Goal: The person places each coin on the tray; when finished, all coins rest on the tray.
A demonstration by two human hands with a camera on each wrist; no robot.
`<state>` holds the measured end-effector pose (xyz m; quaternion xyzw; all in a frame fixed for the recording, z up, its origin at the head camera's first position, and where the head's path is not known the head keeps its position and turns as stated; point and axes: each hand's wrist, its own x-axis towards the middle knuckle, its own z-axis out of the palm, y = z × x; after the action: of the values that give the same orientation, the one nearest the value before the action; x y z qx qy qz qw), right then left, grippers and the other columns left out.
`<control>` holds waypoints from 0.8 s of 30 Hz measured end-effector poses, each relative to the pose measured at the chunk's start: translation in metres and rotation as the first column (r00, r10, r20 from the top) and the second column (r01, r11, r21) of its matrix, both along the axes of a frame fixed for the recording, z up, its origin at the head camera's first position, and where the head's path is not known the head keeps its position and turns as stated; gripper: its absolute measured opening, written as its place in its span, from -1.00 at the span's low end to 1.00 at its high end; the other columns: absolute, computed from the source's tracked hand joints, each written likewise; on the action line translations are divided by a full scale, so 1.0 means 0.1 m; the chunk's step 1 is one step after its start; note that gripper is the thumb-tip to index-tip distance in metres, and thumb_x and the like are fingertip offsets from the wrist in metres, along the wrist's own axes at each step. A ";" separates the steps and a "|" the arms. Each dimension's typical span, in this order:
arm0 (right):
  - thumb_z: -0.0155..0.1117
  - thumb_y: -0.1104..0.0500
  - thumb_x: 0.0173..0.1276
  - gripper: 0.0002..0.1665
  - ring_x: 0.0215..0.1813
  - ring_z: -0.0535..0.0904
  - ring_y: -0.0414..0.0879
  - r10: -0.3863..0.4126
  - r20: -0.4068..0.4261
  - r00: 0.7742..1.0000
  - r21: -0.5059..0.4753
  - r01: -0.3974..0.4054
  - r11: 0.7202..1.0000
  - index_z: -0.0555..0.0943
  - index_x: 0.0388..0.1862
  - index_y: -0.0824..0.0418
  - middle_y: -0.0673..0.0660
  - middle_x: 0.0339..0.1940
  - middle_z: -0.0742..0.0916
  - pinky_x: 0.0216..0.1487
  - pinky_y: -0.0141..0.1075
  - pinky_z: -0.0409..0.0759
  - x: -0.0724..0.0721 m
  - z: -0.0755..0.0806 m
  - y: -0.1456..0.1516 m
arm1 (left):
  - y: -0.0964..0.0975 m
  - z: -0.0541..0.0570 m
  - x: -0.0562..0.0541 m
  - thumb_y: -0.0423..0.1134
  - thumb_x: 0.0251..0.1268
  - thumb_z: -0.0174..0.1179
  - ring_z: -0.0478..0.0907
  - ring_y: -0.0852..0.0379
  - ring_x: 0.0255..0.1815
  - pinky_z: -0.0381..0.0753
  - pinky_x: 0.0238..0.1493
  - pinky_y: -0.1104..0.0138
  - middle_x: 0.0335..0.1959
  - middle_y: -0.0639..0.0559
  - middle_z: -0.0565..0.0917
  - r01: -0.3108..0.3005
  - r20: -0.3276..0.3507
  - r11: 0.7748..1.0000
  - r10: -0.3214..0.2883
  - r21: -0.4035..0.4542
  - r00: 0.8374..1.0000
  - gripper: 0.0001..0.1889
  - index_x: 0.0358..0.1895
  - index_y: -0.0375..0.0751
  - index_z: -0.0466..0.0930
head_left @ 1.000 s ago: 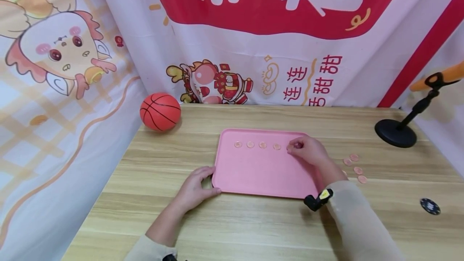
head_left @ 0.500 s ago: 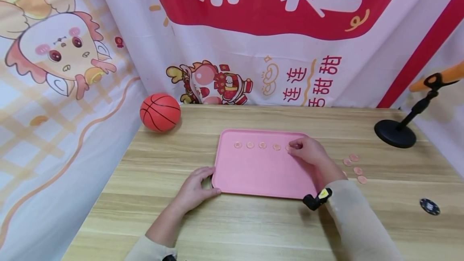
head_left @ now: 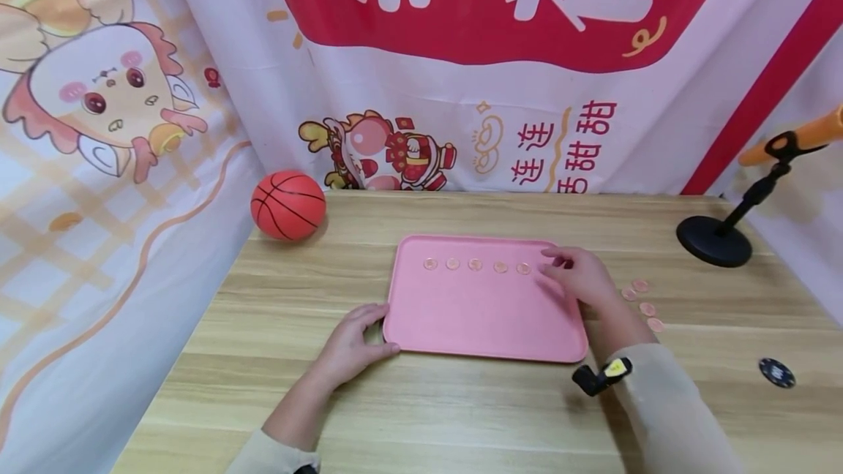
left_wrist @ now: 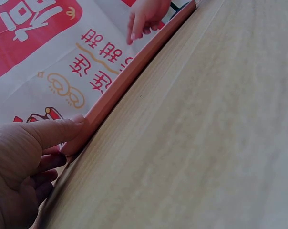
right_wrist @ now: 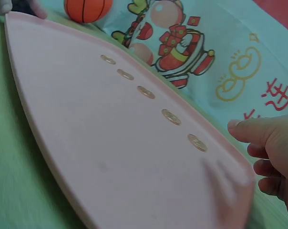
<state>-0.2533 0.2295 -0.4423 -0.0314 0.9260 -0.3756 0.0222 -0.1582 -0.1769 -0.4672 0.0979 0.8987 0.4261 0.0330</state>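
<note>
A pink rectangular tray (head_left: 487, 313) lies on the wooden table, seen edge-on in the left wrist view. Near its far rim, several copper-coloured coins (head_left: 475, 264) form a row from left to right. My left hand (head_left: 356, 342) grips the tray's near left corner, its thumb (left_wrist: 63, 130) on the rim and the other fingers around the side. Over the far right part of the tray is my right hand (head_left: 579, 276), fingertips just right of the last coin (right_wrist: 197, 142) in the row. Its fingers are loosely bent and hold nothing.
Several more coins (head_left: 647, 309) lie loose on the table right of the tray. A black chip (head_left: 777, 372) is farther right. A black stand (head_left: 714, 241) holding something orange stands at the back right, a small red basketball (head_left: 288, 205) at the back left. Printed cloth hangs behind.
My right hand has let go of the rightmost coin in the row and drawn back slightly to the right. The left hand keeps its grip on the tray corner.
</note>
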 end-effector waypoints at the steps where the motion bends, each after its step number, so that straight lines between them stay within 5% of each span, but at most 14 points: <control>1: 0.32 -0.02 0.35 -0.44 -0.17 0.49 0.01 -0.013 0.001 1.000 -0.002 0.013 1.000 0.57 0.24 0.24 0.23 -0.16 0.65 -0.24 -0.32 0.47 0.03 0.01 0.05 | 0.00 0.00 0.00 -0.13 -0.03 0.52 0.37 -0.18 0.39 0.30 0.45 -0.05 0.30 -0.22 0.51 0.002 -0.001 1.000 -0.002 0.001 1.000 -0.26 0.29 -0.28 0.51; 5: 0.26 -0.06 0.39 -0.40 -0.14 0.48 -0.05 -0.053 -0.002 0.999 -0.026 0.053 0.998 0.52 0.29 0.23 0.25 -0.06 0.64 -0.28 -0.37 0.49 0.19 0.04 0.28 | 0.00 0.00 0.00 -0.13 -0.02 0.52 0.36 -0.19 0.39 0.29 0.46 -0.05 0.31 -0.23 0.50 0.004 0.003 1.000 -0.004 0.002 1.000 -0.26 0.29 -0.28 0.50; 12: 0.20 -0.10 0.43 -0.31 -0.39 0.51 -0.22 -0.102 0.074 0.992 -0.144 0.112 0.983 0.40 0.38 0.28 0.26 0.05 0.51 -0.46 -0.33 0.63 0.50 0.02 0.68 | 0.00 0.00 0.00 -0.14 -0.04 0.53 0.36 -0.21 0.39 0.30 0.45 -0.06 0.30 -0.24 0.51 0.009 -0.009 1.000 -0.009 -0.002 1.000 -0.26 0.29 -0.30 0.50; 18: 0.15 -0.28 0.39 -0.21 -0.11 0.44 -0.22 -0.198 0.064 0.978 -0.009 0.199 0.980 0.42 0.39 0.21 0.24 0.10 0.58 -0.30 -0.44 0.50 0.71 -0.02 0.91 | 0.00 0.01 -0.01 -0.14 -0.03 0.52 0.35 -0.21 0.40 0.29 0.46 -0.06 0.30 -0.25 0.50 0.012 -0.009 1.000 -0.012 -0.004 1.000 -0.26 0.29 -0.30 0.49; 24: 0.11 -0.44 0.29 -0.04 0.01 0.37 -0.01 -0.302 0.197 0.933 -0.063 0.319 0.946 0.32 0.49 0.10 0.18 0.15 0.50 -0.26 -0.36 0.47 0.85 -0.06 1.02 | -0.01 0.00 -0.01 -0.13 -0.02 0.52 0.34 -0.22 0.41 0.28 0.46 -0.07 0.31 -0.25 0.49 0.013 -0.003 1.000 -0.013 -0.004 1.000 -0.25 0.30 -0.30 0.49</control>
<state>-0.1684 0.3314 -0.4488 0.1493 0.8945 -0.4187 0.0469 -0.1592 -0.1775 -0.4671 0.1043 0.8991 0.4238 0.0348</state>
